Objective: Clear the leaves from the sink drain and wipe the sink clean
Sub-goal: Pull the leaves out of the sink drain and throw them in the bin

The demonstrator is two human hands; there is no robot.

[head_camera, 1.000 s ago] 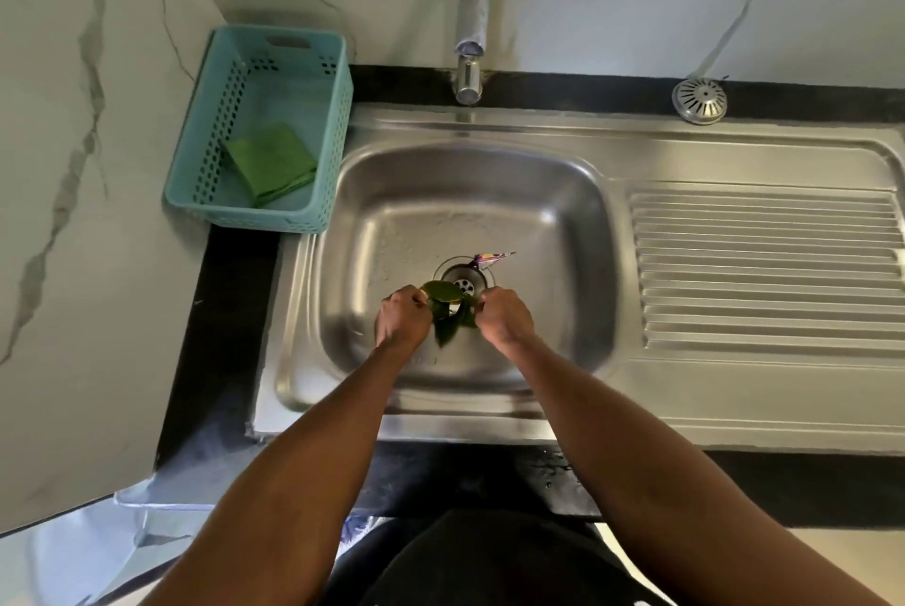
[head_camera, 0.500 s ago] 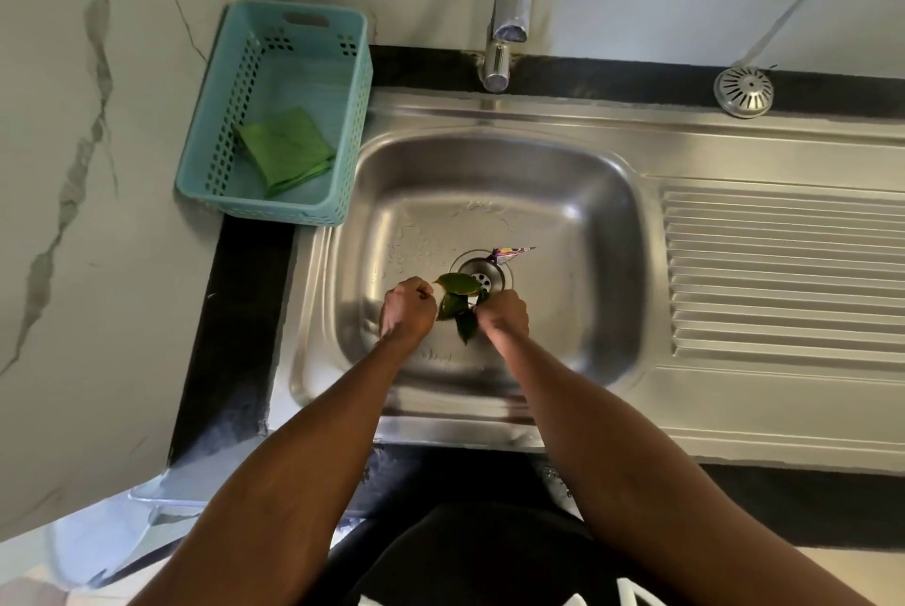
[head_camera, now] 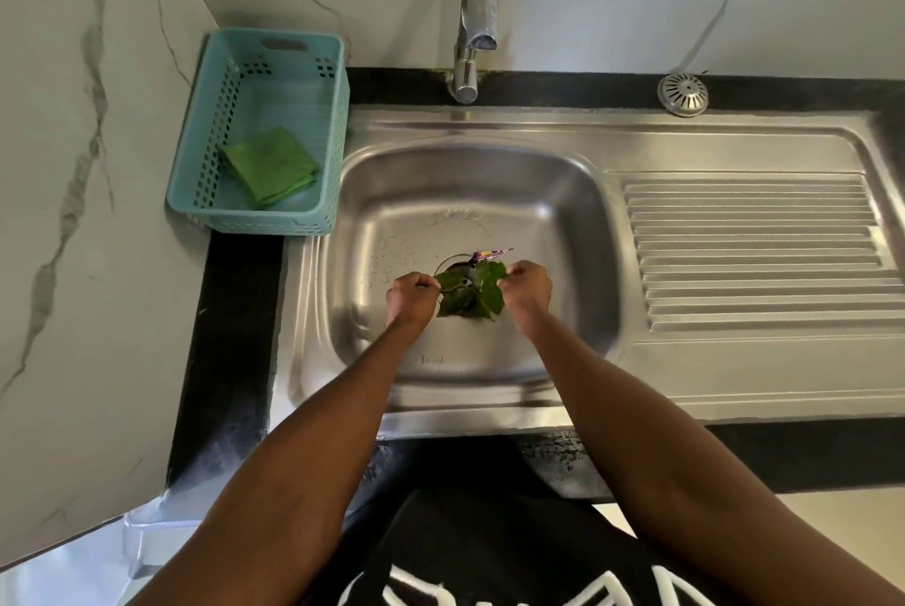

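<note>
Fingers (head_camera: 425, 283) of two hands on leaves (head_camera: 472, 294)

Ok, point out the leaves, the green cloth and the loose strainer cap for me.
leaves (head_camera: 472, 294), head view, middle of the bunch.
green cloth (head_camera: 269, 166), head view, centre of its top fold.
strainer cap (head_camera: 682, 94), head view, top of its dome.

Sink basin (head_camera: 563, 223) set into the surface (head_camera: 235, 336), drainboard (head_camera: 754, 253) to its right; tap (head_camera: 477, 18) behind the basin, at the back edge; basket (head_camera: 259, 135) left of the basin, in the back corner against the wall, folded cloth (head_camera: 269, 167) inside it; drain strainer (head_camera: 682, 94) on the back strip behind the drainboard; leaves (head_camera: 472, 294) over the drain (head_camera: 458, 268) in the basin's middle, between left hand (head_camera: 411, 299) and right hand (head_camera: 526, 287); small wrapper scrap (head_camera: 492, 254) just behind the leaves.
</note>
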